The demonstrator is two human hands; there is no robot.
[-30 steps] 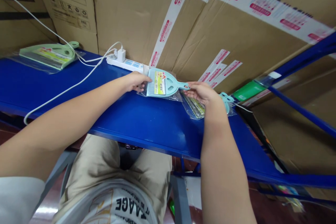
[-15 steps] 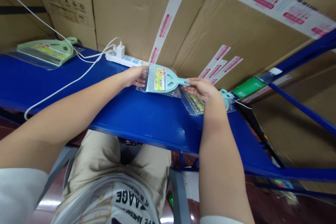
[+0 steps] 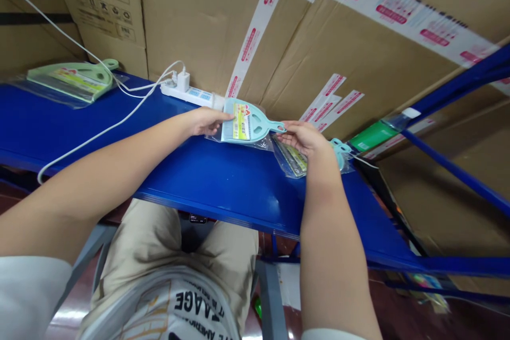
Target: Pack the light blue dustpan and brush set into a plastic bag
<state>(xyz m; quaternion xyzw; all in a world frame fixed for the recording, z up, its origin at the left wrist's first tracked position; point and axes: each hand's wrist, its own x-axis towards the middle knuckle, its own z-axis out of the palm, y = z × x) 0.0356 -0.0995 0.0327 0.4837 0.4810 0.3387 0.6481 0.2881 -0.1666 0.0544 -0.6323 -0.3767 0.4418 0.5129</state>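
Observation:
A light-blue dustpan [image 3: 258, 123] with a yellow label lies between my hands, just above or on the blue shelf, its handle toward the right. Clear plastic wrap shows beneath it. At its wide end, my left hand [image 3: 207, 121] grips the left edge, thumb on top and fingers below. The fingers of my right hand [image 3: 303, 137] pinch the end of the handle. Under my right wrist lies another wrapped dustpan [image 3: 340, 151], also light blue, partly hidden by the hand and forearm.
A wrapped green dustpan [image 3: 75, 79] lies at the far left. A white power strip [image 3: 187, 93] with a charger and white cable [image 3: 119, 127] sits against the cardboard boxes [image 3: 207, 21]. A green-labelled bottle [image 3: 374, 133] leans by the blue frame at right.
My left thumb has moved onto the top of the dustpan's wide edge, and the fingers have closed in. My right hand stays at the handle; the view has shifted slightly.

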